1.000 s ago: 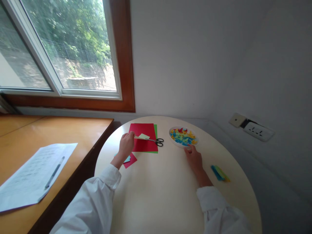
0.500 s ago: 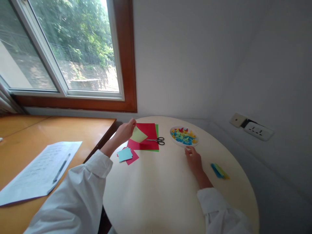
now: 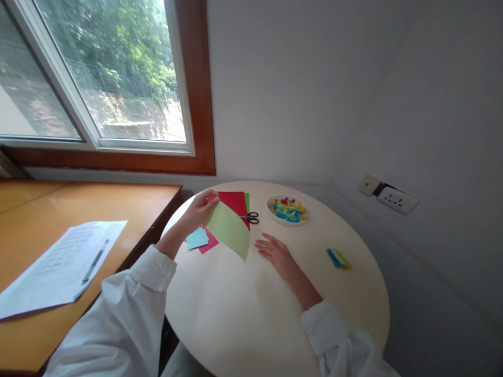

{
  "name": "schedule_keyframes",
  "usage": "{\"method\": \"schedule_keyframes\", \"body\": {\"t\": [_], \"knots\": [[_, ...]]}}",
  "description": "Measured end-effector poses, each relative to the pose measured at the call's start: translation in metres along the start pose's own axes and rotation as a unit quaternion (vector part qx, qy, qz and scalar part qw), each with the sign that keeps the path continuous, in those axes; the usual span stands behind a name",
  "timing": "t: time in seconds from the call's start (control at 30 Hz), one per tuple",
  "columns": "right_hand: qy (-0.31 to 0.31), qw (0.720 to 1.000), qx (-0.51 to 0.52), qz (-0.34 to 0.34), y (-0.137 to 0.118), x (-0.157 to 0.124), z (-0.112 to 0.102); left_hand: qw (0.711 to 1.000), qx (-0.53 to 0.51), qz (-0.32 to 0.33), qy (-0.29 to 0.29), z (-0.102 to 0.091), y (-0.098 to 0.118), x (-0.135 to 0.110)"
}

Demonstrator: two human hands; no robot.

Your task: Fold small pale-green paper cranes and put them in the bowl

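My left hand (image 3: pixel 202 208) pinches one corner of a light green sheet of paper (image 3: pixel 230 230), which droops toward the right above the table. To its right, my right hand (image 3: pixel 275 253) is open over the tabletop, fingers apart and just short of the sheet's edge. Red paper (image 3: pixel 236 201) lies behind the sheet and is partly hidden by it, with green paper (image 3: pixel 247 200) showing from underneath. Black-handled scissors (image 3: pixel 251 218) rest at the red paper's right side, their blades partly covered by the light green sheet.
Light blue paper pieces (image 3: pixel 197 238) and pink paper (image 3: pixel 209 243) lie at the left of the round table (image 3: pixel 236 335). A white dish (image 3: pixel 291 222) holds colourful paper cutouts. Folded strips (image 3: pixel 338 258) lie right. A wooden desk (image 3: pixel 31 207) bears written sheets (image 3: pixel 51 262) and a pen (image 3: pixel 95 262).
My left hand has drawn the light green sheet out to the right and nearer to me. My right hand has moved left from beside the dish and spread its fingers. The view has shifted slightly.
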State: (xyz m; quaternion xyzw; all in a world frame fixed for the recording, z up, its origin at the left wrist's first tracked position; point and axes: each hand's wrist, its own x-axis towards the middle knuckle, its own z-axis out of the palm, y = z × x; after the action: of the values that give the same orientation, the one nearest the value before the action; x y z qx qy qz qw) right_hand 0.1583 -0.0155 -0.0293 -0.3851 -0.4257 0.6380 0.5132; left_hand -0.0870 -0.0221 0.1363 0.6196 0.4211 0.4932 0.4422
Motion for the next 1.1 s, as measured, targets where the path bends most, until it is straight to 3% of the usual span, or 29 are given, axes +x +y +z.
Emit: {"method": "schedule_keyframes", "body": {"t": [0.1,0.2,0.37,0.5,0.63,0.9,1.1], "knots": [[-0.083,0.994,0.05,0.051,-0.011,-0.018,0.011,0.999,-0.031,-0.001,0.009,0.004,-0.021,-0.004],[-0.127,0.99,0.047,0.033,-0.019,-0.029,0.015,0.999,-0.049,-0.009,0.01,0.008,-0.038,-0.006],[-0.025,0.999,0.037,0.015,-0.016,-0.024,0.009,0.99,-0.095,-0.059,0.084,0.015,-0.061,-0.003],[0.064,0.998,0.021,-0.011,-0.009,-0.014,0.0,0.984,-0.143,-0.092,0.053,0.024,-0.073,-0.005],[0.097,0.995,0.017,-0.027,-0.005,-0.01,-0.006,0.956,-0.256,-0.141,-0.004,0.033,-0.085,-0.012],[0.139,0.989,-0.006,-0.039,0.001,-0.006,-0.014,0.926,-0.337,-0.168,0.032,0.043,-0.118,-0.01],[0.179,0.983,-0.02,-0.043,0.002,-0.003,-0.02,0.91,-0.374,-0.168,0.055,0.041,-0.13,-0.009]]}}
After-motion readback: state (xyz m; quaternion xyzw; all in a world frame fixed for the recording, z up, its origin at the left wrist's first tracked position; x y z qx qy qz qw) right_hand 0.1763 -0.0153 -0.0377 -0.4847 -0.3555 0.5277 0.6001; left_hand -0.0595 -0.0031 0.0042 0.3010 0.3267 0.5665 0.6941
